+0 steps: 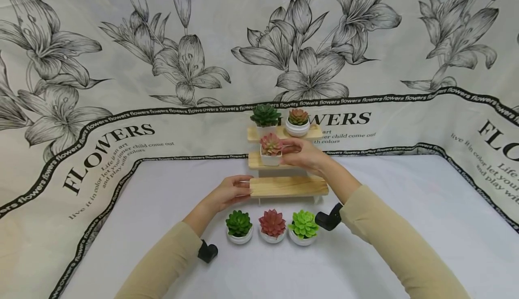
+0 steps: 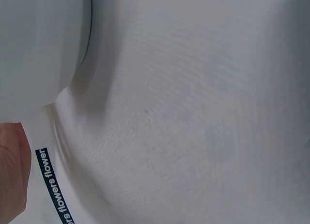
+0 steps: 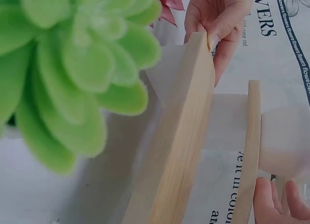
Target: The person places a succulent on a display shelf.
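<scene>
A three-tier stand has wooden shelves; my left hand [image 1: 229,192] grips the left end of its lowest shelf [image 1: 289,187]. In the right wrist view, that thumb lies on the board's [image 3: 179,132] top with fingers beneath. My right hand [image 1: 302,153] holds a pink potted succulent [image 1: 271,145] by its square white pot at the left of the middle shelf [image 1: 254,163]. Its fingertips [image 3: 265,197] show beside the pale pot [image 3: 283,137] in the right wrist view. On the top shelf [image 1: 314,132] stand a dark green succulent [image 1: 265,115] and an orange-tipped one [image 1: 298,117].
In front of the stand, a green succulent [image 1: 239,223], a red one [image 1: 272,223] and a bright green one [image 1: 304,224] line up in round white pots. White cloth covers the table [image 1: 405,209]. A flower-printed curtain [image 1: 211,130] hangs behind.
</scene>
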Motion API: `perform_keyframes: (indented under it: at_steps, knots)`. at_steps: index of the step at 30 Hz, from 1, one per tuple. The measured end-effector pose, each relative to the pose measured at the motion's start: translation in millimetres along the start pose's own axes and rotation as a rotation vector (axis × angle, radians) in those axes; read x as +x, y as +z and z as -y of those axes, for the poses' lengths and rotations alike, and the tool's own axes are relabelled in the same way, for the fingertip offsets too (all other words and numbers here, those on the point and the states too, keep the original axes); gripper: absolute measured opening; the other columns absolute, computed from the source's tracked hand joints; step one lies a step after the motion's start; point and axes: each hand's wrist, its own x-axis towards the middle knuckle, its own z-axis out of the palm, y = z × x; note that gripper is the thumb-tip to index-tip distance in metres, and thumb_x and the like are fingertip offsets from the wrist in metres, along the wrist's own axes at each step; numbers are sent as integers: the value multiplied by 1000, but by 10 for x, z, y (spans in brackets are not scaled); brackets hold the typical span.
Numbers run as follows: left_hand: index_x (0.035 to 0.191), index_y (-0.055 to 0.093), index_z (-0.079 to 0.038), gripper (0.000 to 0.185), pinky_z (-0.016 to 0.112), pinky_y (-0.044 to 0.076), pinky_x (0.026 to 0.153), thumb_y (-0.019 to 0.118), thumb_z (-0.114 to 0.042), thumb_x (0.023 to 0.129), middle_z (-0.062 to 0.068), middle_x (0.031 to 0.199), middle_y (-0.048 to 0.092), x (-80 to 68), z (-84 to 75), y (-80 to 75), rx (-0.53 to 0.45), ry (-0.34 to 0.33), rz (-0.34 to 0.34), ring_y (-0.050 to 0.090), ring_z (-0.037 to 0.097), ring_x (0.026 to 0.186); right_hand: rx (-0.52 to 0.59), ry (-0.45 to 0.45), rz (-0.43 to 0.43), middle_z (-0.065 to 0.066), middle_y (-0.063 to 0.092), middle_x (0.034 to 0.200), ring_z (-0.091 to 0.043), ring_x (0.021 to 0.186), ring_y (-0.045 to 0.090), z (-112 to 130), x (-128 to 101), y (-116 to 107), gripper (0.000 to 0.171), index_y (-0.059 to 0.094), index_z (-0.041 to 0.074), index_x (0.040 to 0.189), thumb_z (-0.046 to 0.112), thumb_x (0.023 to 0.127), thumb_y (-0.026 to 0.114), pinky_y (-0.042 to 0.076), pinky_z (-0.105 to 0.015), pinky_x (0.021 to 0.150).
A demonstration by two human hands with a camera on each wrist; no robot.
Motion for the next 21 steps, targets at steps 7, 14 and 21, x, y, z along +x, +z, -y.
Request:
perform_keyframes:
  at_steps: [7,14,21]
  knots:
    - [134,46,0,47,37,49,93,55,8,88,21,122,51,1,32,17,-2,3,-3,57,20,95,-30,-28,41,-32,36,131,-36,117,44,-53,-150,-72,64,26,-9,140,-8,84,56,45,-33,98]
    - [134,46,1,47,38,49,93,55,8,88,22,125,50,-13,50,29,2,7,-3,57,21,97,-49,-22,71,-31,38,132,-38,118,45,-65,-323,-106,67,28,-6,142,-2,84,60,44,-36,99]
    - [135,46,1,48,39,48,94,55,8,89,23,127,48,-29,61,37,-3,8,-5,56,22,99,-74,-15,75,-29,43,129,-21,104,55,-105,-491,-137,67,29,-6,141,4,84,63,42,-45,100]
